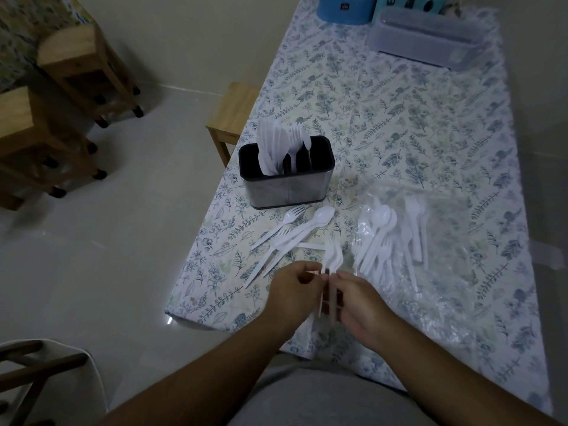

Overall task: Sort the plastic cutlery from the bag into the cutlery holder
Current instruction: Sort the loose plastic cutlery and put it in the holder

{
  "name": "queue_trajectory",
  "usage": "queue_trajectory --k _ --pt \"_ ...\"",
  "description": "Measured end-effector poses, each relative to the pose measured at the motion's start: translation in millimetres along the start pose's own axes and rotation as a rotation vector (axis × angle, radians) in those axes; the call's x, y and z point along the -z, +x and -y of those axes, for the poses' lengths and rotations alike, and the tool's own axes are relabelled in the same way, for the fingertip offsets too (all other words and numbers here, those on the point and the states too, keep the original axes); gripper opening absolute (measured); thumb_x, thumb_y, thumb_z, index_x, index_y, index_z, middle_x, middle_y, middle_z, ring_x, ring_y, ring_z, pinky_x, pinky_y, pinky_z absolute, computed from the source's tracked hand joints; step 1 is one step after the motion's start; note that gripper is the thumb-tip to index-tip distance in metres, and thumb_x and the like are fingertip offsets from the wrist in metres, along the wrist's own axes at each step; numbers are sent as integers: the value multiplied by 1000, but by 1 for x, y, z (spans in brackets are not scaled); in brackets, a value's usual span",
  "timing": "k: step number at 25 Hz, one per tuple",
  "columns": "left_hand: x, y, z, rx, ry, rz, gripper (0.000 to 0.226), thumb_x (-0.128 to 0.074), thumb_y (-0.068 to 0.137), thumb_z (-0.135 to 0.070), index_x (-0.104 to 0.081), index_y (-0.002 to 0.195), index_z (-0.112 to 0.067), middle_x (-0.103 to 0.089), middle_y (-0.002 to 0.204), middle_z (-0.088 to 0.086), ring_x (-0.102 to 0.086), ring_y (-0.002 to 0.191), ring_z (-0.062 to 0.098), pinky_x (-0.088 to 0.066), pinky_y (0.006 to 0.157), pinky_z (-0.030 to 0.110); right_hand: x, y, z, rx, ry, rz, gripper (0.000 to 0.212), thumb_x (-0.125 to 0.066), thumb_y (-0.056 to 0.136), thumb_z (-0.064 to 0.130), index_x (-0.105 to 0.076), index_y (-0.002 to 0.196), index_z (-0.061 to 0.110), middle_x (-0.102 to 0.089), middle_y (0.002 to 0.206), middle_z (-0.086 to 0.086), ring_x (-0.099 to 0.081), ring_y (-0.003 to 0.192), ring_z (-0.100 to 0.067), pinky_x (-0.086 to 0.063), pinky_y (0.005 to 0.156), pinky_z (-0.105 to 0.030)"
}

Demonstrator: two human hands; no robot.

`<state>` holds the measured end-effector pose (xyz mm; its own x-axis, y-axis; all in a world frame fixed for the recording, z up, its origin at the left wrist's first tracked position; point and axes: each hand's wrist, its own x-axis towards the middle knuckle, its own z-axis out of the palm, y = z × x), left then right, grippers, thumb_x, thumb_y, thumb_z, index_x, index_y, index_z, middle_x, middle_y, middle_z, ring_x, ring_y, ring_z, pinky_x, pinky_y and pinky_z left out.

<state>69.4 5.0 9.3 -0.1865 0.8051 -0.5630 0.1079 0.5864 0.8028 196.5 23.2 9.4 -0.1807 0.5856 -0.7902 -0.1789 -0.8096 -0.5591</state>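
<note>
A metal cutlery holder (285,189) with a black inner rim stands on the table, with white knives, forks and a spoon upright in its compartments. In front of it lie loose white forks and spoons (295,232). A clear plastic bag (436,229) to the right has more white cutlery (384,238) on and in it. My left hand (295,290) and my right hand (359,305) are close together at the table's near edge. Both pinch a small bunch of white forks (332,265), tines pointing away from me.
The table wears a floral cloth (399,124). A clear lidded box (430,38) and blue containers (344,7) sit at its far end. Wooden stools (230,118) stand to the left on the pale floor, another chair at lower left.
</note>
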Motion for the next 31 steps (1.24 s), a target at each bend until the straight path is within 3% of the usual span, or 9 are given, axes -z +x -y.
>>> queue_trajectory --k 3,5,7,11,16,20,27,29,31 --pt "-1 3 2 -314 287 30 16 -65 93 -13 -78 102 -15 -76 89 2 -68 78 8 -52 72 15 -1 0 0 -1 14 34 30 -40 107 12 -65 113 -3 -73 105 -24 -70 91 -33 -57 77 -41" --pt "5 4 7 -468 453 103 20 -60 93 -11 -78 101 -15 -69 85 12 -63 77 15 -51 70 22 2 1 1 -5 -6 66 28 -43 106 10 -66 111 -3 -74 105 -24 -71 93 -33 -58 80 -42" --pt "16 7 13 -482 530 104 23 -60 91 -12 -76 106 -20 -63 90 6 -60 80 12 -49 71 21 5 4 -2 -14 -84 72 25 -45 105 8 -68 109 -1 -75 105 -21 -72 94 -30 -59 81 -41" --pt "55 26 27 -333 527 -299 20 -64 90 -11 -62 107 -22 -55 106 -6 -52 95 8 -42 76 14 6 9 -5 -24 -185 18 20 -50 103 5 -66 115 3 -66 100 -16 -67 91 -25 -61 83 -40" --pt "80 46 31 -274 639 -296 18 -62 92 -7 -59 107 -15 -65 93 3 -57 77 13 -41 57 19 0 16 -3 -9 -184 12 19 -51 103 6 -66 115 6 -64 96 -16 -65 88 -26 -61 82 -40" --pt "80 27 34 -128 355 -394 29 -60 95 -5 -56 121 -16 -60 81 -11 -56 68 1 -42 50 8 -5 20 0 54 -212 10 20 -50 103 7 -65 117 9 -65 95 -14 -66 88 -25 -61 87 -43" --pt "32 1 12 -445 312 14 33 -66 91 -9 -72 118 -26 -69 91 -15 -66 84 -2 -50 74 9 -11 21 0 174 -304 123 22 -55 102 12 -75 110 14 -79 106 -8 -74 104 -25 -57 93 -44" --pt "33 14 7 -522 434 27 29 -64 90 -11 -73 115 -22 -66 93 -5 -63 84 2 -49 77 12 -6 24 1 175 -312 83 20 -56 101 12 -76 105 13 -79 102 -10 -74 102 -28 -57 93 -46" --pt "41 37 -4 -509 522 -82 25 -62 92 -10 -72 113 -18 -65 101 0 -60 87 6 -50 83 17 -1 25 3 145 -328 3 18 -58 99 11 -76 100 16 -78 98 -9 -73 99 -27 -57 92 -44"
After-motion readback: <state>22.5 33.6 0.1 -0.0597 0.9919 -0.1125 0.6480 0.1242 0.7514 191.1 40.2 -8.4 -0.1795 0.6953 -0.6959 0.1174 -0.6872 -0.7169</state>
